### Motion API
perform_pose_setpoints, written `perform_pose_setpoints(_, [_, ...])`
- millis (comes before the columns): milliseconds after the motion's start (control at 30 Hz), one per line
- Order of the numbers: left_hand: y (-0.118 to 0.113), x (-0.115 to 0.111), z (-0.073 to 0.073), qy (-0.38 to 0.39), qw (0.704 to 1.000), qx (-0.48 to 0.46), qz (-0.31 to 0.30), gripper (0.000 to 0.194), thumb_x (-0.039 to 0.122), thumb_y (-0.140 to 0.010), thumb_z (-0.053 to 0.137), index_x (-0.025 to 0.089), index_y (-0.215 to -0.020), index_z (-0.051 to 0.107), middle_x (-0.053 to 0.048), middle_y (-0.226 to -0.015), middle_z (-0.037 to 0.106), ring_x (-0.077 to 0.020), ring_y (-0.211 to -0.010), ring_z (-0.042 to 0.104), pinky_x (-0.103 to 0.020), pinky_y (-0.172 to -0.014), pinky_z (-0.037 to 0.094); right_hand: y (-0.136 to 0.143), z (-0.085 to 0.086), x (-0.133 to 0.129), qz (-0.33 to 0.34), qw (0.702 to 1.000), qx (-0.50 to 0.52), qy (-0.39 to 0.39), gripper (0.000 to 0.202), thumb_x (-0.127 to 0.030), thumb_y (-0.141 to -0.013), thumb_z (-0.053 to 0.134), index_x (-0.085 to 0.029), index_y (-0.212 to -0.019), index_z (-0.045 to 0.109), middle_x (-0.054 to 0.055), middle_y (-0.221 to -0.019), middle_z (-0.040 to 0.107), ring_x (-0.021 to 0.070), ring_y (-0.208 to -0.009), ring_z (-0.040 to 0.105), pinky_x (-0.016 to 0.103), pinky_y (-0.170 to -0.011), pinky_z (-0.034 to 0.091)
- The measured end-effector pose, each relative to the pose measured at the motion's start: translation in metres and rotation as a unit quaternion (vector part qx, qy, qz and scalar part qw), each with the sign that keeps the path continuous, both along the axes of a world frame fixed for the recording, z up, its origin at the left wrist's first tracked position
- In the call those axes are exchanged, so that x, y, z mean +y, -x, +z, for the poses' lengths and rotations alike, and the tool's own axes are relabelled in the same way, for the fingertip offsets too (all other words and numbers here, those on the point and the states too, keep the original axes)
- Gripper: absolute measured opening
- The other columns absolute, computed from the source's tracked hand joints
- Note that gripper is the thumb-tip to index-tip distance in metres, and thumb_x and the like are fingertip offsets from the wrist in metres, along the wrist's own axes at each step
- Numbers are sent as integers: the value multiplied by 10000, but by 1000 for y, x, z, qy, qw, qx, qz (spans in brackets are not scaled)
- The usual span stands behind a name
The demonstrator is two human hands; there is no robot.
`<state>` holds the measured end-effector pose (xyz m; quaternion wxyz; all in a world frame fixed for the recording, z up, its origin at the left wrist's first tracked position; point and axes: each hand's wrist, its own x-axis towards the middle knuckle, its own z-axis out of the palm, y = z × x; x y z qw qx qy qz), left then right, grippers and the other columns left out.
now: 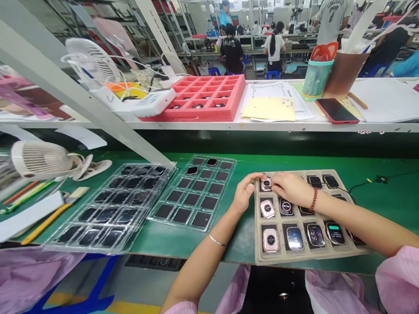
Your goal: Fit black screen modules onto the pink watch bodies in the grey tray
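Note:
A beige tray [258, 257] holds several smartwatches in its compartments. In its far left compartment is a pink smartwatch [266, 184], back up with its round sensor showing. My left hand [245, 192] grips this watch from the left, fingers bent at its far edge. From the right, my right hand [291, 187] closes on the same watch, its fingertips partly hidden. Nearer me in that column lie two more pink watches [270, 240], backs up. Beside them, a lit watch [295, 238] and several others lie screen up. My right forearm covers part of the tray.
Left of the tray are a clear plastic tray [211, 226] with dark squares and a stack of filled clear trays [121, 250]. A brush [49, 220] and a small fan [42, 159] lie farther left. The shelf holds a red foam tray [196, 114] and a phone [337, 111].

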<state>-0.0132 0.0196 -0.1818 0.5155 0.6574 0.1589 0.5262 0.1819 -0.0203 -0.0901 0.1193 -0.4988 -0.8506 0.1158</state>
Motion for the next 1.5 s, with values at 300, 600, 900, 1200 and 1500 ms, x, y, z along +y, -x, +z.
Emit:
perform_pose_setpoints(300, [-1, -4, 6, 2, 1000, -7, -5, 478, 506, -963, 417, 112, -1182, 578, -141, -1110, 606, -249, -1084, 554, -418, -1040, 352, -10, -5, 19, -46, 988, 110, 99, 256, -264, -953, 458, -137, -761, 571, -12, -645, 536, 109, -601, 467, 229, -589, 291])
perform_pose_setpoints(600, [-1, -5, 7, 8, 1000, -1, -2, 474, 499, -968, 407, 120, -1185, 590, -150, -1177, 579, -272, -1148, 524, -444, -1056, 344, -15, -15, 22, -60, 980, 136, 132, 363, -434, -918, 388, -152, -753, 546, -4, -629, 515, 121, -581, 435, 234, -569, 292])
perform_pose_setpoints(900, [-3, -3, 2, 36, 998, -38, -16, 487, 504, -961, 410, 114, -1206, 567, -162, -1217, 564, -285, -1184, 512, -460, -1061, 352, -11, -14, 22, -84, 975, 147, 144, 440, -501, -920, 412, -138, -709, 541, -4, -611, 504, 112, -574, 422, 232, -547, 282])
perform_pose_setpoints(1200, [-2, 1, -4, 32, 999, -17, -11, 475, 492, -968, 405, 125, -1213, 580, -165, -1237, 547, -288, -1201, 493, -449, -1060, 339, -4, -6, 22, -96, 977, 150, 114, 239, -263, -929, 584, -104, -752, 602, -31, -655, 555, 74, -626, 483, 198, -586, 287])
perform_pose_setpoints(1500, [-3, 7, -4, 51, 998, -19, -20, 433, 468, -965, 418, 138, -1193, 582, -142, -1238, 559, -243, -1205, 504, -345, -1053, 363, -7, -16, 29, -70, 991, 116, 18, 183, -284, -924, 614, -123, -839, 606, -21, -788, 588, 101, -736, 521, 204, -637, 312])
